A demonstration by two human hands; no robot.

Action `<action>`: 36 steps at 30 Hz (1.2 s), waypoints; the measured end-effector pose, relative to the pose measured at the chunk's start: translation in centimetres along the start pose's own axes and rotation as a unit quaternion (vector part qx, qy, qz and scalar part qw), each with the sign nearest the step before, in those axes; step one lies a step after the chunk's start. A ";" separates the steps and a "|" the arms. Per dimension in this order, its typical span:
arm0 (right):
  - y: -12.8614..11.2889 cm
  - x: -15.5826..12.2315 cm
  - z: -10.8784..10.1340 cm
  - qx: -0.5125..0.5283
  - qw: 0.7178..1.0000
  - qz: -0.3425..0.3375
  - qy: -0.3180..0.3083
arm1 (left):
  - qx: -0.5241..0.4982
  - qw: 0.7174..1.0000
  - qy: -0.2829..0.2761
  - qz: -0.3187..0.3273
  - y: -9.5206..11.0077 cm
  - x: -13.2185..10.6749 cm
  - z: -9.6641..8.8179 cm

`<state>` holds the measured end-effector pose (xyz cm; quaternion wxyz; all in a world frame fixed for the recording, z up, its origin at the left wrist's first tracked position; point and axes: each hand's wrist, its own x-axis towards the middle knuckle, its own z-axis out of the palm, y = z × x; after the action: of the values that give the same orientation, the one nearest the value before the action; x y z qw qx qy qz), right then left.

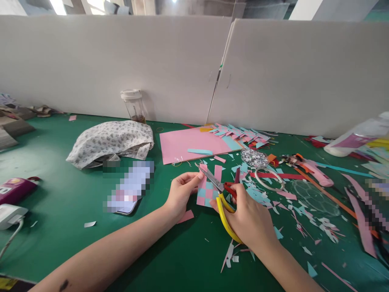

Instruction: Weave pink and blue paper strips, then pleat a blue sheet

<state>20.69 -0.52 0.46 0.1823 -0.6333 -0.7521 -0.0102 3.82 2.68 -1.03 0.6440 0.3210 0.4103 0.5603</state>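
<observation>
The left hand (184, 192) pinches the left edge of a small woven paper (205, 192), a pink and blue check, its thumb and fingers pressed together on it beside a loose pink strip that stands out from the far edge. The right hand (251, 217) is closed around the yellow and red handles of the scissors (219, 187), to the right of the paper. The paper sits between the two hands, near the middle of the table (188, 263), with its longer side running roughly away from the person. The scissors lie slantwise to that line: their blades reach from the right hand forward and leftward over the far part of the paper, the tips ending close by the left thumb, which is the nearer hand to them. Whether the blades are parted cannot be told for sure. A second pink strip sticks out on the right, beyond the blades. A pink scrap (186, 216) lies just beside the left wrist, a large pink sheet (179, 144) is farther off, and many paper cuttings (258, 194) are strewn to the right.
</observation>
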 end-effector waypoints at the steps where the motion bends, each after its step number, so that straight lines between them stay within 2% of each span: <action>1: -0.1 0.0 0.0 -0.001 1.000 0.001 -0.002 | 0.000 1.000 -0.001 0.001 0.0 0.0 0.0; 6: 0.0 0.2 -0.4 0.004 1.000 0.006 -0.008 | -0.001 1.000 -0.001 0.000 -0.2 0.1 -0.1; 12: 0.2 0.4 -1.7 0.009 0.997 0.072 -0.009 | -0.004 1.000 0.019 0.002 -0.1 0.1 -0.1; 18: -0.3 0.0 -2.1 0.037 0.995 0.052 -0.071 | -0.016 0.999 0.039 0.005 -0.2 0.2 0.0; 20: -0.1 0.1 -2.5 0.045 0.995 0.060 -0.059 | -0.021 0.999 0.040 0.009 -0.3 0.3 -0.1; 24: 0.6 0.5 -3.2 0.046 0.993 0.105 0.005 | -0.017 0.998 0.051 0.024 -0.4 0.4 -0.1; 31: -0.6 -0.2 -1.5 -0.019 0.999 0.036 -0.025 | -0.011 0.998 0.048 0.044 -0.7 0.4 -0.2; 36: -0.9 -0.3 -1.0 -0.028 0.998 0.033 -0.050 | -0.009 0.998 0.049 0.040 -0.8 0.4 -0.3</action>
<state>20.13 -1.25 1.49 0.1266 -0.6626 -0.7382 0.0061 3.98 2.96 -1.93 0.6027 0.3034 0.4233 0.6046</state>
